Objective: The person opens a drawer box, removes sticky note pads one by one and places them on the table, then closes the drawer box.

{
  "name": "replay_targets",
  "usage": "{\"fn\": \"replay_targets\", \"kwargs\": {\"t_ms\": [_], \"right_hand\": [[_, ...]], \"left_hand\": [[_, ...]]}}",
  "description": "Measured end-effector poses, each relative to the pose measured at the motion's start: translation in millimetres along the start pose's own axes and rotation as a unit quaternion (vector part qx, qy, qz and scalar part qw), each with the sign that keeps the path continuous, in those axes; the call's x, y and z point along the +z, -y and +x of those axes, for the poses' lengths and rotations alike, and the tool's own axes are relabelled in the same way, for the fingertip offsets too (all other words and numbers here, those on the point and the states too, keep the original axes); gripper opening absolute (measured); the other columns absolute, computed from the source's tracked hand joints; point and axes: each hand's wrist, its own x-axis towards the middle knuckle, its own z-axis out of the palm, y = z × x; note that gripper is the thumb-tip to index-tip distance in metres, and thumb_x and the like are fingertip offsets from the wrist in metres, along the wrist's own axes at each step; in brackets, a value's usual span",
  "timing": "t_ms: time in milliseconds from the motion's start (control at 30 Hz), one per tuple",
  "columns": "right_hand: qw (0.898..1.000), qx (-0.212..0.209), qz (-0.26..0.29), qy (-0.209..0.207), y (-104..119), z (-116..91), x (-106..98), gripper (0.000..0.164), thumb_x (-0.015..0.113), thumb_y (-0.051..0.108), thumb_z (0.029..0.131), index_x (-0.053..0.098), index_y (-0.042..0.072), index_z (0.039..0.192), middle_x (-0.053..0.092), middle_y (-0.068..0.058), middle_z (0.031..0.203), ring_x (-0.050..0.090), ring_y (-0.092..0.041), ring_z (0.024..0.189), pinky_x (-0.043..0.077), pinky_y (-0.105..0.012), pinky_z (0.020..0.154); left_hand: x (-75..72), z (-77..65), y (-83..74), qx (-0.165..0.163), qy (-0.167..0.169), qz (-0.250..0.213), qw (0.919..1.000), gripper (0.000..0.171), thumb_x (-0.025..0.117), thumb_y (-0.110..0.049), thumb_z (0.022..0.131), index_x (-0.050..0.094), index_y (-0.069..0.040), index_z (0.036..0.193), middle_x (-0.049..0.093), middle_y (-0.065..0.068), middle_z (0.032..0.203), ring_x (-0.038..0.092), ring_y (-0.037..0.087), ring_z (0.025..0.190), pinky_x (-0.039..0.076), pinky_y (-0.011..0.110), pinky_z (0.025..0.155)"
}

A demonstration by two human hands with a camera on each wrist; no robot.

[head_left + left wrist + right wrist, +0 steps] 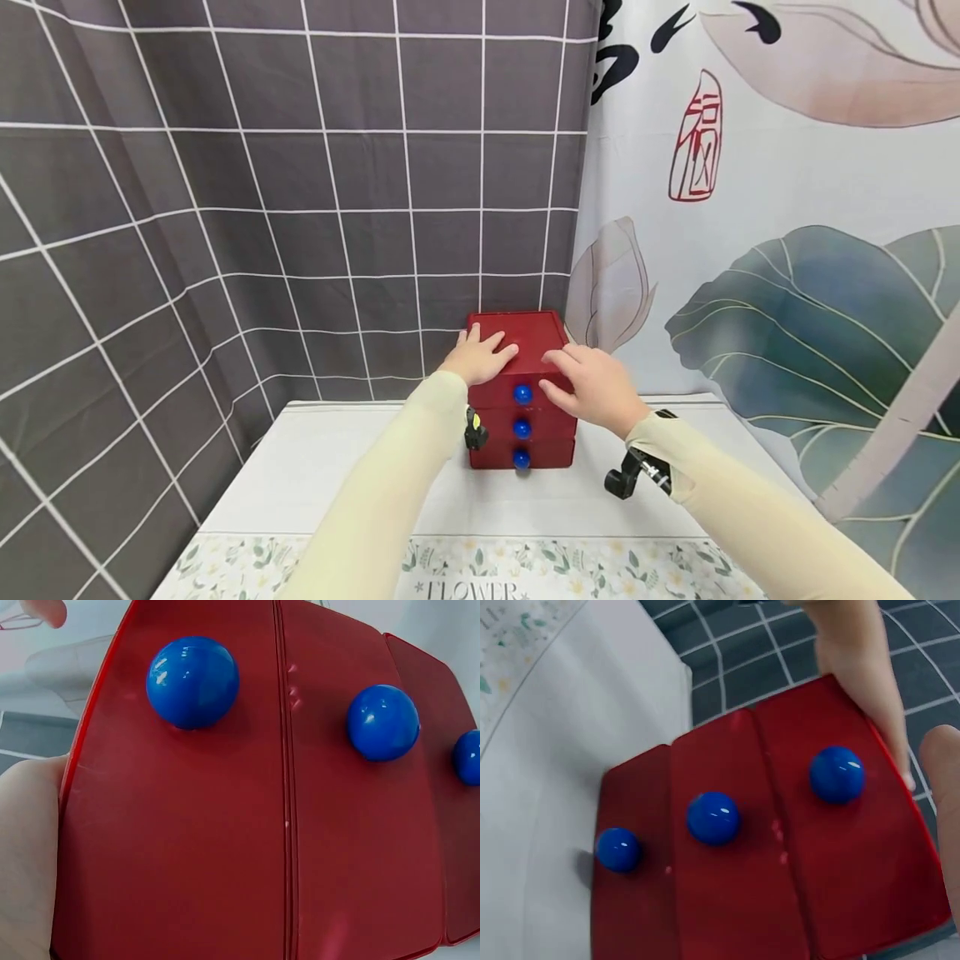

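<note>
A small red cabinet (528,329) with three drawers stands at the back of the table. Each drawer front carries a round blue knob: the top knob (523,394), the middle knob (522,429) and the bottom knob (521,459). On the left part of the cabinet top rests my left hand (478,358), fingers spread. My right hand (596,385) is at the upper right front corner, its loosely bent fingers overlapping the cabinet and holding nothing. The right wrist view has all three drawer fronts (855,862), standing nearly in line, with a finger (945,787) at the right edge.
The white table (337,475) has a flowered strip with lettering (472,575) along its near side. Behind stands a dark grey curtain (360,183) with a white grid, and at right a white curtain (622,183) printed with leaves. Small black cameras are strapped to both wrists.
</note>
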Motion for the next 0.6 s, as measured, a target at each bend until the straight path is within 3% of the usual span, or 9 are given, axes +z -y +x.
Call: {"fn": "replay_targets", "kwargs": {"t_ms": [100,167,400,600], "right_hand": [[0.999,-0.045,-0.011,-0.016,8.7,-0.8,7.7,0.033,0.078,0.032,0.084,0.067,0.013,0.109,0.065,0.002,0.080,0.062,-0.015,0.064,0.053,-0.030,0.054],[0.998,-0.056,-0.024,-0.006,14.1,-2.6,14.6,0.033,0.077,0.034,0.085,0.067,0.015,0.110,0.066,0.003,0.077,0.063,-0.012,0.061,0.051,-0.027,0.050],[0.998,-0.015,-0.032,0.058,31.2,-7.2,32.1,0.040,0.080,0.039,0.085,0.067,0.019,0.117,0.071,0.004,0.084,0.065,-0.010,0.059,0.055,-0.028,0.052],[0.997,0.007,-0.042,0.064,36.8,-6.3,46.5,0.035,0.080,0.037,0.086,0.056,0.018,0.102,0.061,0.007,0.067,0.061,-0.008,0.053,0.049,-0.022,0.047]], "left_hand": [[2.0,-0.3,0.6,-0.005,0.002,0.000,1.0000,0.069,0.033,-0.066,0.100,0.033,-0.030,0.159,0.010,0.018,0.169,0.007,0.044,0.153,0.021,0.061,0.119],[3.1,-0.3,0.6,-0.012,0.006,0.000,0.9999,0.069,0.033,-0.067,0.100,0.033,-0.031,0.160,0.009,0.016,0.169,0.006,0.043,0.154,0.021,0.061,0.119],[3.8,0.1,-0.3,-0.017,0.002,-0.008,0.9998,0.070,0.033,-0.068,0.100,0.032,-0.032,0.160,0.005,0.016,0.169,0.005,0.042,0.154,0.022,0.062,0.118],[0.9,1.9,-0.5,-0.014,0.007,-0.001,0.9999,0.071,0.033,-0.068,0.100,0.031,-0.031,0.160,0.004,0.017,0.169,0.004,0.042,0.154,0.020,0.060,0.120]]}}
